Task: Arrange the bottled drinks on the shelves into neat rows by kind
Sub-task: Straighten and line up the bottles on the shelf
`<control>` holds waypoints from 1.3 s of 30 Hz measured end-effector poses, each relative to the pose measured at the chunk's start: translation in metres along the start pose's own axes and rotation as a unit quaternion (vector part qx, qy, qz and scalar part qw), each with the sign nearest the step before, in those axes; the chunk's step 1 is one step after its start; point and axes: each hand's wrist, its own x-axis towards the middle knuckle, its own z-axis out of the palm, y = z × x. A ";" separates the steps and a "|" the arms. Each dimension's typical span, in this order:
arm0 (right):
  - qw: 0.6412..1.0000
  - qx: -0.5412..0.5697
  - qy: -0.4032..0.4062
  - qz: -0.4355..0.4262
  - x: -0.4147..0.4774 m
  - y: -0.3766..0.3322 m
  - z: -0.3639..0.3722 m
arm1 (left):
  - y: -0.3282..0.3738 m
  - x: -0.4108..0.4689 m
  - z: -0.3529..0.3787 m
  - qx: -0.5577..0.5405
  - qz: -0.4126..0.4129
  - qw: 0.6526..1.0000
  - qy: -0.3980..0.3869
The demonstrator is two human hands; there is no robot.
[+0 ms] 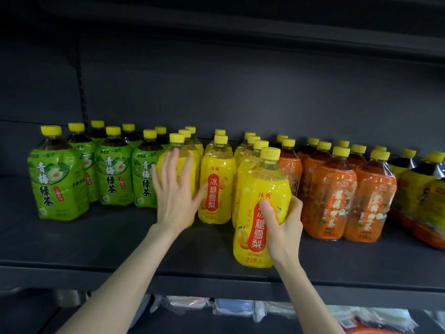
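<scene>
On a dark shelf (101,247) stand rows of yellow-capped bottles. Green-label tea bottles (57,179) fill the left, yellow-label pear drinks (216,186) the middle, orange-label tea bottles (332,194) the right. My right hand (281,222) grips a yellow pear bottle (260,189) at the front of its row, near the shelf edge. My left hand (175,191) lies flat with straight, spread fingers against the leftmost yellow bottle (177,150), covering most of its label.
Darker bottles with yellow-and-orange labels (423,194) stand at the far right. The shelf's back panel (240,92) rises behind the rows and another shelf hangs overhead. Wrapped goods (240,307) lie on the lower shelf below the front lip.
</scene>
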 end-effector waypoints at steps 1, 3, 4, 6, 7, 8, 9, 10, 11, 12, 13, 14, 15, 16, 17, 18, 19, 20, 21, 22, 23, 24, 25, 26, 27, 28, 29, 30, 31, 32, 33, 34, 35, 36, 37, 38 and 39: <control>1.000 -0.001 0.006 0.004 -0.001 0.000 0.001 | -0.006 -0.004 -0.003 -0.033 -0.039 0.998 0.035; 1.000 0.001 0.010 0.006 -0.003 0.001 0.007 | -0.019 -0.008 -0.005 -0.102 -0.122 0.986 0.046; 1.000 0.002 0.007 0.005 -0.005 0.000 0.011 | -0.024 -0.008 -0.006 -0.144 -0.161 0.976 0.025; 1.000 0.000 -0.002 0.007 -0.008 0.002 0.022 | -0.030 -0.007 -0.005 -0.252 -0.212 0.944 -0.032; 1.000 -0.002 -0.005 0.007 -0.009 0.004 0.029 | -0.031 -0.006 -0.004 -0.303 -0.227 0.924 -0.048; 1.000 -0.004 -0.006 0.004 -0.011 0.005 0.036 | -0.031 -0.006 -0.003 -0.343 -0.239 0.907 -0.056; 1.000 -0.006 -0.004 -0.001 -0.012 0.005 0.044 | -0.031 -0.006 -0.002 -0.367 -0.250 0.894 -0.057; 1.000 -0.007 -0.001 -0.007 -0.012 0.006 0.051 | -0.032 -0.007 0.001 -0.381 -0.261 0.885 -0.055; 1.000 -0.010 0.004 -0.013 -0.013 0.006 0.058 | -0.032 -0.008 0.003 -0.393 -0.276 0.876 -0.053; 1.000 -0.016 0.012 -0.019 -0.014 0.006 0.065 | -0.034 -0.009 0.005 -0.406 -0.292 0.864 -0.053; 0.999 -0.023 0.021 -0.024 -0.014 0.006 0.072 | -0.035 -0.010 0.007 -0.416 -0.305 0.855 -0.052; 0.999 -0.032 0.030 -0.024 -0.013 0.006 0.078 | -0.036 -0.011 0.008 -0.422 -0.312 0.850 -0.048; 0.998 -0.040 0.038 -0.020 -0.013 0.006 0.084 | -0.037 -0.011 0.008 -0.425 -0.313 0.848 -0.043; 0.998 -0.048 0.043 -0.017 -0.012 0.006 0.089 | -0.038 -0.011 0.009 -0.430 -0.311 0.847 -0.038; 0.997 -0.057 0.050 -0.012 -0.011 0.008 0.094 | -0.038 -0.011 0.009 -0.436 -0.307 0.845 -0.036; 0.996 -0.065 0.057 -0.005 -0.012 0.009 0.098 | -0.038 -0.012 0.011 -0.442 -0.305 0.843 -0.035; 0.995 -0.074 0.065 0.003 -0.012 0.010 0.101 | -0.039 -0.014 0.013 -0.446 -0.304 0.841 -0.032; 0.994 -0.087 0.072 0.007 -0.013 0.010 0.103 | -0.040 -0.015 0.014 -0.449 -0.306 0.839 -0.029; 0.992 -0.102 0.080 0.008 -0.013 0.010 0.104 | -0.041 -0.014 0.014 -0.453 -0.308 0.836 -0.029; 0.989 -0.123 0.085 0.010 -0.012 0.009 0.104 | -0.041 -0.014 0.015 -0.456 -0.310 0.833 -0.032; 0.985 -0.150 0.088 0.008 -0.013 0.008 0.103 | -0.042 -0.014 0.016 -0.458 -0.313 0.831 -0.036; 0.980 -0.178 0.087 0.005 -0.015 0.005 0.103 | -0.042 -0.015 0.017 -0.460 -0.315 0.829 -0.038; 0.977 -0.200 0.081 0.003 -0.019 0.003 0.103 | -0.043 -0.015 0.018 -0.463 -0.315 0.828 -0.038; 0.974 -0.216 0.072 0.002 -0.025 0.003 0.103 | -0.044 -0.015 0.019 -0.468 -0.313 0.826 -0.036; 0.971 -0.231 0.062 -0.001 -0.031 0.005 0.102 | -0.044 -0.015 0.019 -0.473 -0.313 0.823 -0.035; 0.968 -0.243 0.056 -0.004 -0.037 0.007 0.102 | -0.045 -0.016 0.020 -0.478 -0.312 0.820 -0.034; 0.967 -0.250 0.055 -0.006 -0.041 0.009 0.101 | -0.045 -0.016 0.020 -0.483 -0.312 0.817 -0.032; 0.966 -0.251 0.059 -0.005 -0.042 0.012 0.100 | -0.045 -0.016 0.020 -0.487 -0.313 0.815 -0.033; 0.967 -0.247 0.064 -0.002 -0.041 0.014 0.099 | -0.045 -0.017 0.020 -0.489 -0.315 0.813 -0.034; 0.968 -0.244 0.065 0.004 -0.038 0.015 0.099 | -0.045 -0.017 0.021 -0.490 -0.317 0.811 -0.035; 0.968 -0.242 0.062 0.008 -0.035 0.016 0.099 | -0.045 -0.018 0.021 -0.490 -0.319 0.811 -0.035; 0.968 -0.245 0.059 0.009 -0.033 0.016 0.099 | -0.046 -0.018 0.021 -0.490 -0.321 0.810 -0.036; 0.966 -0.253 0.055 0.007 -0.030 0.017 0.099 | -0.046 -0.019 0.022 -0.490 -0.323 0.809 -0.039; 0.962 -0.267 0.053 0.004 -0.029 0.017 0.100 | -0.047 -0.019 0.023 -0.491 -0.325 0.807 -0.042; 0.957 -0.285 0.055 0.001 -0.028 0.017 0.101 | -0.047 -0.020 0.023 -0.490 -0.327 0.806 -0.047; 0.951 -0.304 0.059 -0.004 -0.027 0.018 0.101 | -0.047 -0.020 0.023 -0.489 -0.328 0.807 -0.050; 0.945 -0.321 0.063 -0.011 -0.026 0.018 0.102 | -0.047 -0.020 0.023 -0.487 -0.329 0.807 -0.052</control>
